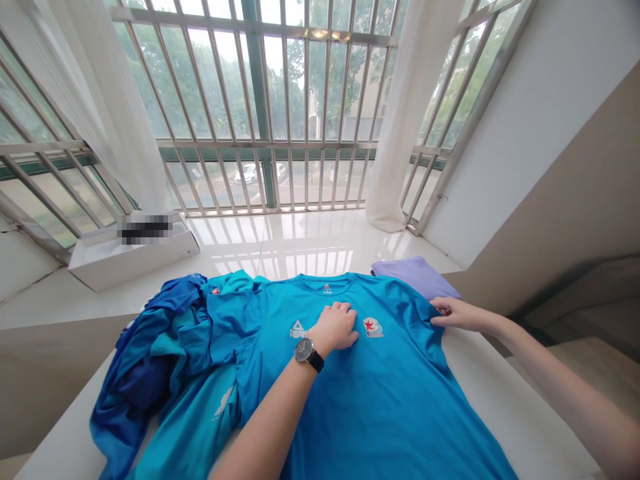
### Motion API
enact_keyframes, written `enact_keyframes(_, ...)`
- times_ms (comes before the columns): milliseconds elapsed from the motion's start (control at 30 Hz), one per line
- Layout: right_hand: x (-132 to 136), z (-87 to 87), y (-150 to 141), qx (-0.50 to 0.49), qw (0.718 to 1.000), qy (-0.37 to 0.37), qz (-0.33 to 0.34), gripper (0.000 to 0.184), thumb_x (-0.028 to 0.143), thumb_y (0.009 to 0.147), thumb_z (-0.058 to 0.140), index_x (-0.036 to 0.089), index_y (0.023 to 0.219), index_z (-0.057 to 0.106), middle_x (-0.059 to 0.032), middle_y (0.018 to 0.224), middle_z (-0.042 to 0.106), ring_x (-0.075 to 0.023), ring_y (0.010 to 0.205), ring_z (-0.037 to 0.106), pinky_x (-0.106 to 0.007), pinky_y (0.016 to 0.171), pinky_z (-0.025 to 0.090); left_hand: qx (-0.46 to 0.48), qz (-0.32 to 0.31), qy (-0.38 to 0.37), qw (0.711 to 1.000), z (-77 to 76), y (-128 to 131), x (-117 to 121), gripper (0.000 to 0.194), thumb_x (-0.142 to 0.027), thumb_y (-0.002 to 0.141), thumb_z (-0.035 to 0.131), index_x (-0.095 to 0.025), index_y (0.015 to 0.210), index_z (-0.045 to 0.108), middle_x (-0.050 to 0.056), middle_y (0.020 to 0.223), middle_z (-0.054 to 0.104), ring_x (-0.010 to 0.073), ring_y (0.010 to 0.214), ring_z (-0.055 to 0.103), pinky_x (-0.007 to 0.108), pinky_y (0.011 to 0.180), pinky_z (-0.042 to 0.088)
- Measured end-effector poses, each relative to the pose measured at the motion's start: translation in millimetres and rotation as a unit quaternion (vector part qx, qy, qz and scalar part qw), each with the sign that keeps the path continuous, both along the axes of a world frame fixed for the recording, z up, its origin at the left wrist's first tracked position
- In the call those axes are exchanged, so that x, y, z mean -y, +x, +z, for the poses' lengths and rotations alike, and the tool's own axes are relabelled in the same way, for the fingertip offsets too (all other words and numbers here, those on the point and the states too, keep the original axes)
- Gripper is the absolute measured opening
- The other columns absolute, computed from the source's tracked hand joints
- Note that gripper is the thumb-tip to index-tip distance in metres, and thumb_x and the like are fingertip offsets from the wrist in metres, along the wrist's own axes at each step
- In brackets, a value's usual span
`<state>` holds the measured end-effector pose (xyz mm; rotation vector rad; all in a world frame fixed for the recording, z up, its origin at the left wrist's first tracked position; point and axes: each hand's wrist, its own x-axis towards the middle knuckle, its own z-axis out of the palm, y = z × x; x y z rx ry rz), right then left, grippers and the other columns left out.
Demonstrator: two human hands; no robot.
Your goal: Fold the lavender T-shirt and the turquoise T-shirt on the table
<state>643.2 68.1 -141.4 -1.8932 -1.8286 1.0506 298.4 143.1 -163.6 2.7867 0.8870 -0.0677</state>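
A blue T-shirt (380,393) lies spread front side up, its collar toward the window. On its chest are a white PEAK logo and a red-and-white emblem. My left hand (338,325), with a black-strapped watch (304,350) at the wrist, rests palm down on the chest between the two prints, its fingers slightly bent. At the shirt's right sleeve edge, my right hand (446,313) pinches the fabric between thumb and fingers. A heap of crumpled blue and teal clothes (170,340) lies against the shirt's left side, partly beneath its left sleeve.
Beyond the shirt's right shoulder lies a folded lilac cloth (417,275). A white box (135,257) with a blurred dark patch stands on the glossy sill (280,243) at left. Metal window bars (270,143) and white curtains (400,120) close off the back; a wall (505,133) rises at right.
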Motion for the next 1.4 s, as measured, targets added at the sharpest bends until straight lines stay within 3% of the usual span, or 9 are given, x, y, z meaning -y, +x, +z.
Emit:
enact_keyframes(100,-3,4.4,5,0.01,0.999,0.034,-0.035,0.05,0.069,0.069,0.067,0.02,0.071,0.071,-0.0081,0.096,0.07,-0.0272,0.091,0.062,-0.035,0.081,0.051,0.006,-0.004,-0.008,1.0,-0.7,-3,-3,0.043,-0.036,0.091,0.05,-0.018,0.129,0.055,0.015,0.144,0.048,0.0341,0.129,0.046,0.048,0.101,0.046)
enact_keyframes(267,-8,19.8,11,-0.004,0.993,0.071,-0.095,0.06,0.077,0.076,0.055,0.019,0.084,0.069,-0.0079,0.089,0.071,-0.0248,0.085,0.062,-0.034,0.074,0.051,0.015,-0.012,-0.019,1.0,-0.4,-5,-5,0.043,-0.035,0.09,0.051,-0.017,0.128,0.056,0.015,0.144,0.049,0.0341,0.129,0.046,0.047,0.102,0.045)
enact_keyframes(467,-17,27.7,21,0.125,0.977,0.097,-0.14,0.057,0.077,0.07,0.06,0.021,0.072,0.067,-0.0076,0.081,0.07,-0.0274,0.082,0.063,-0.036,0.073,0.049,0.032,-0.015,-0.038,0.999,-0.4,-9,-7,0.041,-0.036,0.088,0.053,-0.017,0.125,0.058,0.015,0.141,0.051,0.0341,0.128,0.048,0.047,0.101,0.045)
enact_keyframes(600,-18,42.6,15,0.038,0.981,0.061,-0.179,0.055,0.072,0.07,0.063,0.019,0.077,0.07,-0.008,0.08,0.071,-0.0268,0.083,0.064,-0.034,0.071,0.05,0.051,-0.008,-0.057,0.997,0.0,-10,-10,0.038,-0.036,0.088,0.053,-0.017,0.121,0.061,0.015,0.134,0.056,0.0342,0.123,0.051,0.047,0.099,0.046)
enact_keyframes(733,-18,61.4,-12,-0.059,0.983,-0.018,-0.174,0.052,0.06,0.079,0.062,0.017,0.107,0.069,-0.0073,0.087,0.071,-0.0201,0.079,0.065,-0.028,0.065,0.048,0.088,0.015,-0.081,0.993,-0.7,-8,-12,0.038,-0.036,0.089,0.052,-0.018,0.12,0.061,0.015,0.129,0.06,0.0344,0.119,0.054,0.046,0.097,0.047)
enact_keyframes(933,-32,71.9,-89,-0.13,0.984,-0.066,-0.101,0.059,0.061,0.076,0.071,0.023,0.12,0.06,-0.0012,0.077,0.068,-0.0131,0.061,0.06,-0.023,0.053,0.045,0.176,0.053,-0.137,0.973,-11.2,-1,-13,0.044,-0.034,0.092,0.048,-0.017,0.132,0.052,0.012,0.131,0.062,0.027,0.117,0.059,0.036,0.098,0.048)
enact_keyframes(1100,-47,65.5,-111,-0.177,0.982,-0.047,-0.044,0.058,0.059,0.083,0.063,0.025,0.13,0.053,-0.0078,0.106,0.072,-0.0149,0.074,0.067,-0.024,0.061,0.051,0.217,0.085,-0.181,0.955,-17.4,2,-14,0.051,-0.022,0.091,0.044,-0.014,0.141,0.04,0.009,0.121,0.069,0.0212,0.103,0.066,0.029,0.086,0.052)
enact_keyframes(1233,-64,46.4,-90,-0.051,0.993,0.063,-0.088,0.045,0.05,0.083,0.06,0.018,0.113,0.061,-0.0051,0.083,0.071,-0.0126,0.056,0.059,-0.025,0.052,0.046,0.223,0.116,-0.188,0.949,-14.4,3,-13,0.044,-0.018,0.09,0.039,-0.015,0.133,0.049,0.01,0.117,0.071,0.0231,0.103,0.067,0.031,0.085,0.051)
enact_keyframes(1400,-79,13.9,-91,0.122,0.986,0.112,0.01,0.032,0.037,0.088,0.048,0.021,0.107,0.067,-0.0026,0.076,0.07,-0.0184,0.067,0.065,-0.029,0.066,0.051,0.222,0.138,-0.171,0.95,-14.1,7,-7,0.041,-0.031,0.092,0.045,-0.015,0.129,0.053,0.011,0.107,0.073,0.0272,0.101,0.067,0.034,0.084,0.051)
